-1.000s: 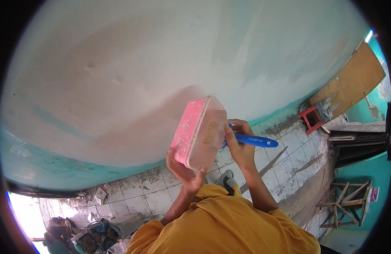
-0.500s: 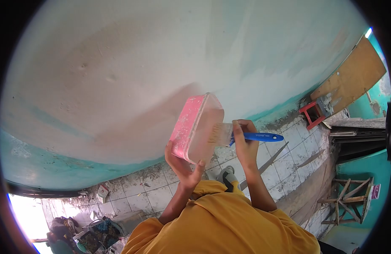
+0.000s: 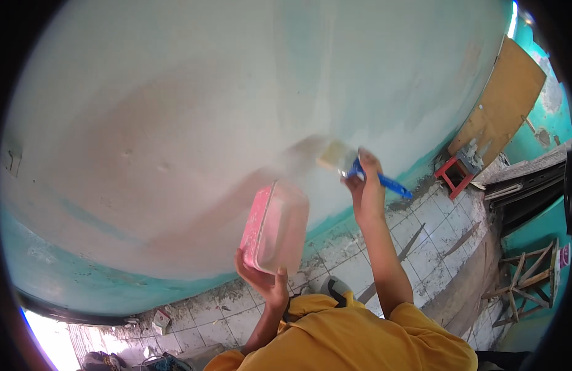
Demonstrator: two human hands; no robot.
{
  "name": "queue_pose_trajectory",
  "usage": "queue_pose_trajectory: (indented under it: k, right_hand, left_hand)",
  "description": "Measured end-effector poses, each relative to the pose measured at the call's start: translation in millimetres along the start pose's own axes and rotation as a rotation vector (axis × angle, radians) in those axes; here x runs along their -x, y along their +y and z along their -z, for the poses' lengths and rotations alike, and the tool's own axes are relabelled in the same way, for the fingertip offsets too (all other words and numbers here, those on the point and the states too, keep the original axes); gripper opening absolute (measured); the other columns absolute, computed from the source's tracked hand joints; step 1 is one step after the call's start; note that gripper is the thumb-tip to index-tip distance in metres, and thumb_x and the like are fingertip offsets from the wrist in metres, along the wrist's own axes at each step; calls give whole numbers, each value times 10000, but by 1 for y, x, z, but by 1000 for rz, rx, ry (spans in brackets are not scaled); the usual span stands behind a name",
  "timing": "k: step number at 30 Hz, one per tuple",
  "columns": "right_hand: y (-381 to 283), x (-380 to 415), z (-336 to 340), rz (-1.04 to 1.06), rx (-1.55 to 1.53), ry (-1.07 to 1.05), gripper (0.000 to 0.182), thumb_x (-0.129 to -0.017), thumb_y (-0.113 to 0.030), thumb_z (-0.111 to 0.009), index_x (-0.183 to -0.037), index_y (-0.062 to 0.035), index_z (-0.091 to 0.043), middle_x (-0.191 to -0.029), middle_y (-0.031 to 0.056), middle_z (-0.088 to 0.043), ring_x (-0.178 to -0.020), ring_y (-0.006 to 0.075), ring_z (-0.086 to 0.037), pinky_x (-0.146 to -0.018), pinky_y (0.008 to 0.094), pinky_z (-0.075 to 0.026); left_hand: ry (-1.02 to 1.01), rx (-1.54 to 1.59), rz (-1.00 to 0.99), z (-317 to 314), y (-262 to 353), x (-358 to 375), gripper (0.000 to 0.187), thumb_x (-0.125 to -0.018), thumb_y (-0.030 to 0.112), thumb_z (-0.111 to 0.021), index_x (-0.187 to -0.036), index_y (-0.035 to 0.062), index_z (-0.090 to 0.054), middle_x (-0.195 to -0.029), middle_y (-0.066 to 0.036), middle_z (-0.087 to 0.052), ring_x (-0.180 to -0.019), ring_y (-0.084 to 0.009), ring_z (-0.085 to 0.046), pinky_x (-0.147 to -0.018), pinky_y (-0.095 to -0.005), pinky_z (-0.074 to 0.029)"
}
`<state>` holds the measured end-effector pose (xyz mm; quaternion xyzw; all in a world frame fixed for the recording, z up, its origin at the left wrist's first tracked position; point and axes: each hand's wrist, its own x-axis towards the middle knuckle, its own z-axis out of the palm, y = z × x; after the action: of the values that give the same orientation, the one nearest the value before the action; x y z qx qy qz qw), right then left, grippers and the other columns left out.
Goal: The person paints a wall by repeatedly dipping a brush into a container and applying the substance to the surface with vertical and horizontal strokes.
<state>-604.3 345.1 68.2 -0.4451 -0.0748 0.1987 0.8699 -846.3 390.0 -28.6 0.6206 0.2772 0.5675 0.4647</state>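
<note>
A pink plastic tub [image 3: 256, 230], smeared with whitish paint, is gripped at its lower end by my left hand [image 3: 265, 281], thumb on the near rim and fingers beneath. Its opening faces right and shows a pale layer inside. My right hand [image 3: 367, 176] is closed round a paintbrush [image 3: 394, 187] with a blue handle. The pale bristles, blurred by motion, point up and left close to the wall [image 3: 236, 111], where the brush's shadow falls beside them. The wall has whitish paint over turquoise.
A red stool [image 3: 454, 176] stands by the wall at right, near a leaning brown board [image 3: 505, 93]. Further right are stacked dark planks [image 3: 533, 191] and a wooden frame [image 3: 524, 281]. Dirty white tiles [image 3: 354, 272] cover the floor. Bundled items [image 3: 103, 360] lie at lower left.
My right hand has lifted the paintbrush out of the tub and up towards the wall. My left hand and the tub sit lower in view, and the camera view has shifted.
</note>
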Motion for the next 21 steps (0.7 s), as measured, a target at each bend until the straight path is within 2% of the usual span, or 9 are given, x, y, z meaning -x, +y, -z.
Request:
queue_pose_trajectory:
  k: [1, 3, 6, 7, 8, 12, 14, 18, 21]
  right_hand:
    - [-9, -13, -14, 5, -9, -2, 442, -968, -310, -611, -1323, -79, -483, -1113, 81, -603, -930, 166, -612, -785, 317, -520]
    - [-21, -39, -43, 207, -83, -64, 437, -983, -256, -599, -1350, -72, -450, -1141, 104, -610, -978, 180, -617, -866, 348, -529]
    - [-14, -74, -65, 306, -70, -84, 421, -984, -229, -606, -1353, -97, -453, -1138, 89, -597, -1005, 171, -596, -911, 340, -516]
    - [3, -84, -67, 427, -4, -26, 385, -993, -218, -594, -1322, -81, -449, -992, 99, -635, -902, 155, -621, -828, 321, -534]
    - [21, -90, -59, 424, -18, -23, 385, -993, -218, -594, -1322, -81, -449, -992, 99, -635, -902, 155, -621, -828, 321, -534]
    - [98, -84, -7, 298, 212, 50, 343, -998, -252, -589, -1231, -51, -436, -716, 82, -622, -661, 130, -621, -614, 269, -495]
    - [102, -71, 4, 269, 242, 44, 349, -998, -257, -588, -1230, -48, -431, -723, 90, -631, -646, 130, -624, -583, 258, -483]
    - [67, -74, -16, 319, 248, -12, 344, -1003, -276, -577, -1215, -45, -434, -738, 108, -653, -604, 130, -632, -517, 238, -459]
    - [-2, -94, -64, 384, 173, -115, 255, -1007, -229, -578, -1165, -55, -479, -815, 81, -630, -694, 128, -633, -584, 258, -524]
  left_hand:
    - [7, 7, 4, -1, 1, 0, 1057, -807, 422, -763, -1520, -6, -110, -1493, -189, -204, -1413, -330, -234, -1159, -499, -192]
    - [23, 15, 17, -3, 1, 1, 1050, -812, 424, -759, -1521, -4, -114, -1492, -187, -210, -1412, -328, -237, -1157, -500, -196]
    - [48, -70, 27, -5, 6, 4, 1035, -823, 424, -752, -1521, 0, -116, -1490, -182, -223, -1408, -321, -242, -1150, -502, -213]
    - [53, -155, 28, -3, 7, 6, 1027, -829, 421, -748, -1522, 3, -115, -1489, -179, -230, -1406, -317, -245, -1146, -502, -225]
    - [50, -164, 18, -2, 9, 7, 1027, -829, 421, -748, -1522, 3, -115, -1489, -179, -230, -1406, -317, -245, -1146, -502, -225]
    - [57, -105, 75, -3, 3, 10, 1014, -837, 421, -740, -1523, 13, -113, -1485, -169, -245, -1391, -308, -269, -1139, -494, -244]
    - [73, -73, 104, -5, 5, 10, 1004, -839, 406, -739, -1522, 18, -114, -1481, -166, -247, -1386, -306, -275, -1141, -489, -245]
    - [79, -96, 87, -7, 11, 10, 996, -841, 388, -741, -1522, 25, -113, -1478, -165, -247, -1383, -302, -278, -1142, -485, -246]
    - [73, -61, 107, -10, 20, 6, 1000, -841, 379, -742, -1522, 21, -104, -1478, -166, -244, -1380, -303, -281, -1142, -486, -245]
